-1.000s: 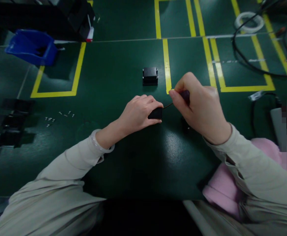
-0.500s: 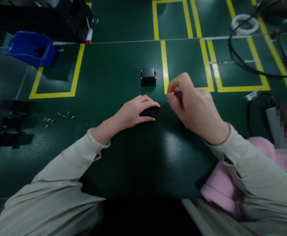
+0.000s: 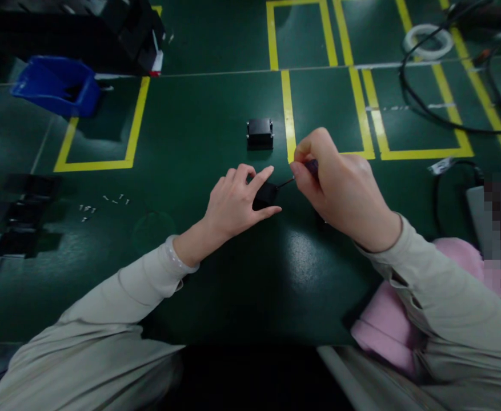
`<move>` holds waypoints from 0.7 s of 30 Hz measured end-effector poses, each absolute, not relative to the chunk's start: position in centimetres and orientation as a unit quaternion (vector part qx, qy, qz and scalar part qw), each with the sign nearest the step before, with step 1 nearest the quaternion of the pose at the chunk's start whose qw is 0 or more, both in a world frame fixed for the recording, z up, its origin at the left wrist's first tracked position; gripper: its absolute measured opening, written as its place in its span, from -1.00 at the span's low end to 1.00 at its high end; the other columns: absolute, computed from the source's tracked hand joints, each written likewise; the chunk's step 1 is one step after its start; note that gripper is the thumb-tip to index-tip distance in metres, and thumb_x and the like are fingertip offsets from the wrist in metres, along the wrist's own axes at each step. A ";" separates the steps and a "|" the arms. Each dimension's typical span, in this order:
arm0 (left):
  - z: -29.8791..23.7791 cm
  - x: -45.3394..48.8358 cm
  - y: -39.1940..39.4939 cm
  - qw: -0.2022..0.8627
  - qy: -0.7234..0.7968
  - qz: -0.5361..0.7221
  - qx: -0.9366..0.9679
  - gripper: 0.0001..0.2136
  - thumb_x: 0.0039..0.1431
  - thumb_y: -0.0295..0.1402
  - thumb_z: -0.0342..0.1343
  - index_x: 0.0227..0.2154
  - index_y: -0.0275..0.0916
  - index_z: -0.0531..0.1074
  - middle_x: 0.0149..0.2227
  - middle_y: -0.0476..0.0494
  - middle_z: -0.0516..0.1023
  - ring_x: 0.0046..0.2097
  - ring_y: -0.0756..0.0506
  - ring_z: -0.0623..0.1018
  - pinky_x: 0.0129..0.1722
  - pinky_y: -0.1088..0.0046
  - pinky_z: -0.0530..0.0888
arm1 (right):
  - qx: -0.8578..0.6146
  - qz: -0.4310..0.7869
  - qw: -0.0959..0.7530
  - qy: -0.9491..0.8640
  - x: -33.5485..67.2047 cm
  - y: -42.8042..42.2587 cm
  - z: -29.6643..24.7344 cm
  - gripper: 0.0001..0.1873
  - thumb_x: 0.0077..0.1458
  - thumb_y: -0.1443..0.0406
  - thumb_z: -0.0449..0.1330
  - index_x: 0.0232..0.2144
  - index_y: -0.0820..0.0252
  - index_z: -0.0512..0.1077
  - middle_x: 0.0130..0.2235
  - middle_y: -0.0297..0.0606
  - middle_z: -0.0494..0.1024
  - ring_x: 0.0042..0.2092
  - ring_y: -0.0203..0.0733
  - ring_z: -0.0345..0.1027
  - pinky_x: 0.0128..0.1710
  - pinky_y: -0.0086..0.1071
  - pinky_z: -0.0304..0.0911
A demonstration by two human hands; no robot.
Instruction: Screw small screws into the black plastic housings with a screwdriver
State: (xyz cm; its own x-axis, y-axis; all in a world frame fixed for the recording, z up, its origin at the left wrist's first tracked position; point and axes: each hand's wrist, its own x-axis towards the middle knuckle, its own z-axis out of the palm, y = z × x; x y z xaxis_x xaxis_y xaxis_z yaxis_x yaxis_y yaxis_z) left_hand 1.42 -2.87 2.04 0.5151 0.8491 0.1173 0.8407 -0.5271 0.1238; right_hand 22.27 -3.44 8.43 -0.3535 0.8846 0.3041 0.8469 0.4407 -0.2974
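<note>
Blue bin [image 3: 86, 97] (inside too dim) stands well apart from the thin-shafted tool [image 3: 312, 167].

Dim light. Soft glare on worktop [image 3: 300, 260], near side. Black parts [image 3: 29, 216], left, sink into shadow. Right edge partly pixelated.

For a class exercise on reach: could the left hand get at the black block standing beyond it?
Probably yes: the black block sits just beyond the left hand, with nothing visible between them, though that hand is spread around another black piece.
</note>
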 end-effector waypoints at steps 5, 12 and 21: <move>2.5 1.4 -2.6 0.060 0.463 0.100 0.879 -0.43 0.28 -0.06 0.16 0.21 -0.32 0.27 0.08 -0.35 0.40 0.02 -0.25 0.45 -0.01 0.20 0.47 | -0.525 0.060 0.236 -0.816 22.5 -3.3 8.2 -0.76 0.36 0.18 -0.07 -0.15 0.17 0.32 -0.47 -0.31 0.44 -0.53 -0.26 0.33 -0.49 -0.39 0.06; 3.5 0.4 -1.6 0.100 0.435 0.094 0.890 -0.52 0.23 -0.21 0.23 0.13 -0.31 0.32 0.09 -0.29 0.46 0.09 -0.25 0.47 0.10 0.17 0.46 | -0.521 0.088 0.256 -0.809 22.6 -3.0 7.9 -0.79 0.33 0.20 -0.02 -0.14 0.17 0.33 -0.40 -0.25 0.50 -0.43 -0.19 0.42 -0.43 -0.34 0.15; 6.1 0.1 -0.1 0.071 0.377 -0.007 0.924 -0.47 0.28 -0.20 0.18 0.27 -0.23 0.31 0.12 -0.30 0.47 0.05 -0.27 0.47 0.04 0.16 0.44 | -0.502 0.121 0.322 -0.794 22.8 -2.5 7.0 -0.82 0.36 0.16 0.01 -0.21 0.11 0.33 -0.35 -0.30 0.49 -0.40 -0.26 0.39 -0.38 -0.36 0.22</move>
State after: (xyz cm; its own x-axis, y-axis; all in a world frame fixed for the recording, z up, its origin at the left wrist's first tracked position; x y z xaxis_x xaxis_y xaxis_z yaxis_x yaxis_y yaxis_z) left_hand 0.13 -0.05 6.14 0.7161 0.6948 -0.0663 0.6968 -0.7062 0.1256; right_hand 22.83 -2.53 7.02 -0.2897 0.8742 0.3896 0.7190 0.4674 -0.5143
